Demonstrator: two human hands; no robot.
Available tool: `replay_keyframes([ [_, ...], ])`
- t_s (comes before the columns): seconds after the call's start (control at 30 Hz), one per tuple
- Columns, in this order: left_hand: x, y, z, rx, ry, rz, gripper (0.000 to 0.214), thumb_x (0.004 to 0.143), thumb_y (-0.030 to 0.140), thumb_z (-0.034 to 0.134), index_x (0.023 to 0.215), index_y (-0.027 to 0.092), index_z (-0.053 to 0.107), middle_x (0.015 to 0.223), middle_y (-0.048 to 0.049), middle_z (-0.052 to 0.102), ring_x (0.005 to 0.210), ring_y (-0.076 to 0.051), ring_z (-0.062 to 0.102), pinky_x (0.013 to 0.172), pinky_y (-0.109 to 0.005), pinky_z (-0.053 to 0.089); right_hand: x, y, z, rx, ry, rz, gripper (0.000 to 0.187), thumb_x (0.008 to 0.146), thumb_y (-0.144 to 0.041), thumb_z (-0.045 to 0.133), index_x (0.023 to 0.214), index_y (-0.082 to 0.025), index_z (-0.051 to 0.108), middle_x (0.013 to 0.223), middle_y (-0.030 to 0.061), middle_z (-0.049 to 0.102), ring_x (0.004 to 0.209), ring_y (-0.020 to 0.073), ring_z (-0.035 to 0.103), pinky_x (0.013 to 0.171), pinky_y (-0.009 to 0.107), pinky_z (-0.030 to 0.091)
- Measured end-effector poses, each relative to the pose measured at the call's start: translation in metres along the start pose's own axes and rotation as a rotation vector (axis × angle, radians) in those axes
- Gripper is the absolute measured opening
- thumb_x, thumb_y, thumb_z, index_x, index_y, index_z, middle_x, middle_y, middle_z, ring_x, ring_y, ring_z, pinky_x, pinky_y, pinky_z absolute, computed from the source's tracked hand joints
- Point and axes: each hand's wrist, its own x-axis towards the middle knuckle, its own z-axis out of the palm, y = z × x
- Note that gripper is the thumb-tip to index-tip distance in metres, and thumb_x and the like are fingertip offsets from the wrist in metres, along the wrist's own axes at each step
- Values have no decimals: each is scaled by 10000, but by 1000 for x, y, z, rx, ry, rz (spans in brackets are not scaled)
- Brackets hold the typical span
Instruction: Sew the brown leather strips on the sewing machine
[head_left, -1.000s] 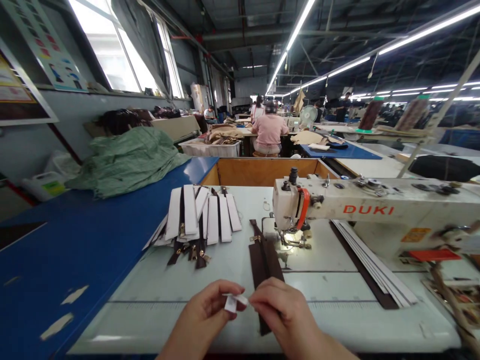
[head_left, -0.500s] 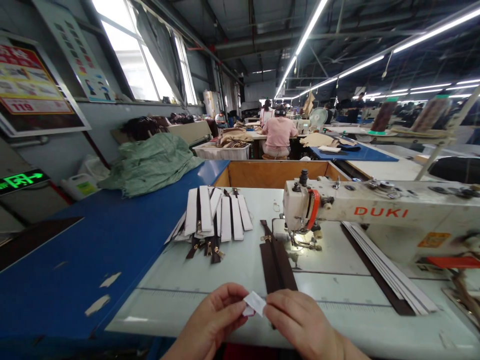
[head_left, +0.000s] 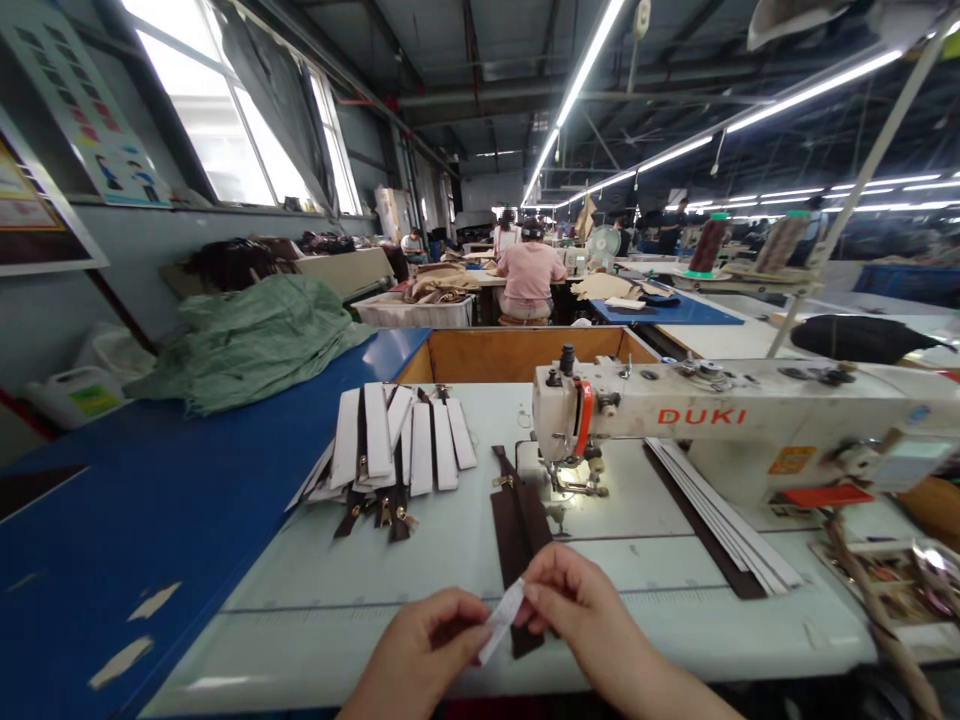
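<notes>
My left hand (head_left: 426, 645) and my right hand (head_left: 581, 610) meet at the near edge of the sewing table (head_left: 375, 590), both pinching a small white strip (head_left: 501, 620) held slantwise between their fingertips. Just beyond my right hand lies a dark brown zipper piece (head_left: 517, 525) with a gold pull, running toward the needle of the white DUKI sewing machine (head_left: 705, 415). A fanned pile of white strips and brown zippers (head_left: 394, 450) lies further back on the left.
A stack of long white and brown strips (head_left: 724, 520) lies beside the machine. Blue table (head_left: 150, 500) on the left carries a green cloth heap (head_left: 247, 345). A wooden bin (head_left: 525, 350) is behind. A person in pink (head_left: 529, 280) sits farther off.
The white strip has been pulled out longer between my fingers and now slants upward to the right. My right hand rose a little. The view shifted slightly.
</notes>
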Motion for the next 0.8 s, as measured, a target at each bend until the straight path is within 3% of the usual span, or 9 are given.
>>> replay_keyframes([
  [0.13,9,-3,3,-42,-65,-86,365,507,510,701,611,169,627,568,19,569,566,-146,487,595,-260,404,6,4,-3,187,-7,164,415,674,-509,753,760,-159,546,609,10,630,568,133,605,530,219,430],
  [0.37,27,-20,10,-34,-92,-126,525,387,644,739,544,190,528,490,34,506,489,-123,442,543,-255,378,2,1,-4,232,19,166,471,614,-509,794,859,-148,616,644,1,636,580,133,613,533,221,420],
  [0.5,33,-26,16,-23,-109,-93,584,361,703,732,500,209,452,426,52,452,459,-117,426,517,-248,363,-5,0,-5,233,39,161,459,584,-498,815,799,-136,633,657,15,644,570,128,607,534,223,415],
  [0.67,24,-15,26,-110,-138,-10,543,463,671,766,550,189,532,481,32,541,505,-124,484,553,-237,389,-15,1,-8,254,107,157,452,604,-520,798,758,-136,617,608,8,625,544,120,595,544,226,423],
  [0.8,12,1,35,-339,-162,-117,513,478,618,812,665,167,653,652,-14,647,650,-152,583,646,-234,437,-20,5,-13,291,160,161,491,592,-557,787,780,-144,598,608,6,623,532,125,602,541,230,434],
])
